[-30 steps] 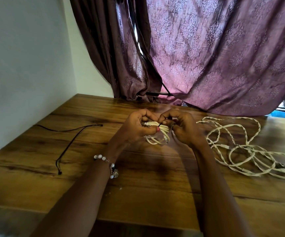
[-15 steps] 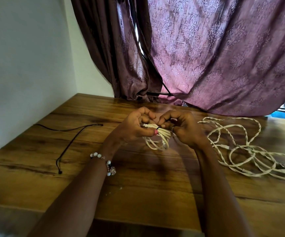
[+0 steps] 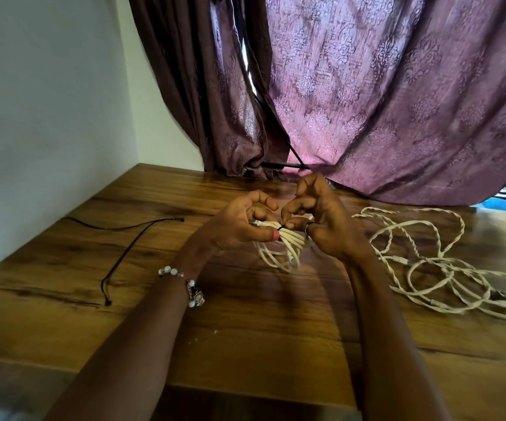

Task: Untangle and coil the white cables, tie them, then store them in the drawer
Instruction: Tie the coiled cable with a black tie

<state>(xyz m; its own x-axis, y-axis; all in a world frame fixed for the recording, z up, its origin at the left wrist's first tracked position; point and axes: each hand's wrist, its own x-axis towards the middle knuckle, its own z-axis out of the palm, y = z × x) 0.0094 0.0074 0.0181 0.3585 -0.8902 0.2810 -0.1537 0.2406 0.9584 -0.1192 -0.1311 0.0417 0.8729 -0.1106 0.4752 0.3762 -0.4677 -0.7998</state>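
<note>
Left hand (image 3: 239, 226) grips the coiled white cable (image 3: 285, 247) steady — right hand (image 3: 321, 220) fingers pinch the black tie (image 3: 281, 228), likely cinching it.

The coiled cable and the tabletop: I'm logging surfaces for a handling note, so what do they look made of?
The coiled white cable looks like a smooth plastic jacket, matte cream, bending in soft loops. The tabletop shows brown wood grain with a slight sheen; solid wood or laminate cannot be told.

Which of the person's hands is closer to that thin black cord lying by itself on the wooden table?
Left. The left hand is just right of the thin black cord, apart from it; the right hand is farther right, beyond the small coiled white cable.
</note>
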